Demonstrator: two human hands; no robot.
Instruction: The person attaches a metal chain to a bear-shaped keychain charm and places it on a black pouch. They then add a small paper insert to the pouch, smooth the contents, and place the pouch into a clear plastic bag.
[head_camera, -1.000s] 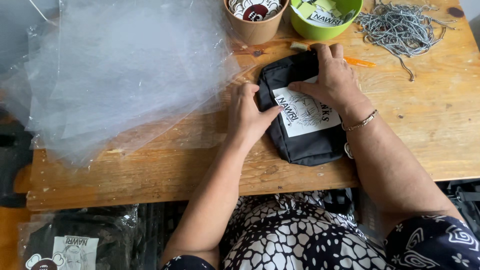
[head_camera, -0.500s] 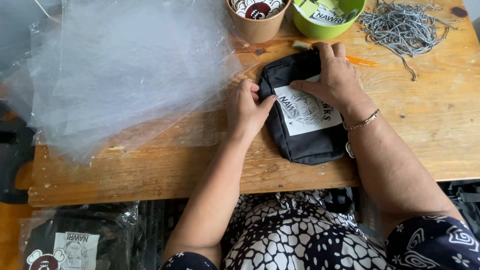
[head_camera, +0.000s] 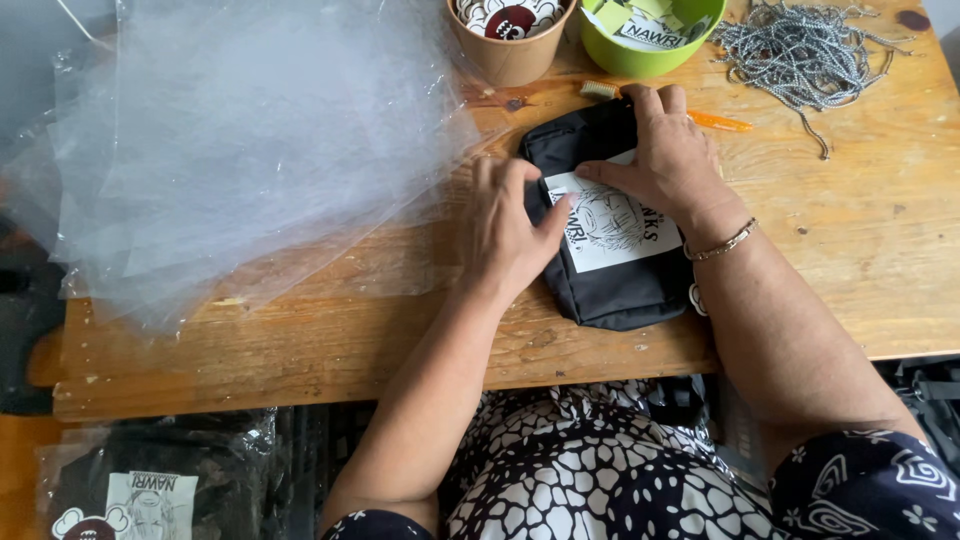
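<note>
1. Pouch (head_camera: 620, 290), black fabric, lies flat on the wooden desk (head_camera: 880, 250) near its near edge, right of centre, with a white printed card (head_camera: 612, 228) on top.
2. Left hand (head_camera: 505, 235) rests palm down at the pouch's left edge, fingers together, thumb touching the card.
3. Right hand (head_camera: 665, 150) presses flat on the pouch's far part, fingers spread, gripping nothing; a bracelet (head_camera: 722, 243) circles the wrist.
4. Clear plastic bags (head_camera: 240, 140) lie piled on the left.
5. Far side: a brown paper cup (head_camera: 510, 45), a green bowl (head_camera: 650, 55), and a heap of grey cords (head_camera: 800, 45) at far right.
</note>
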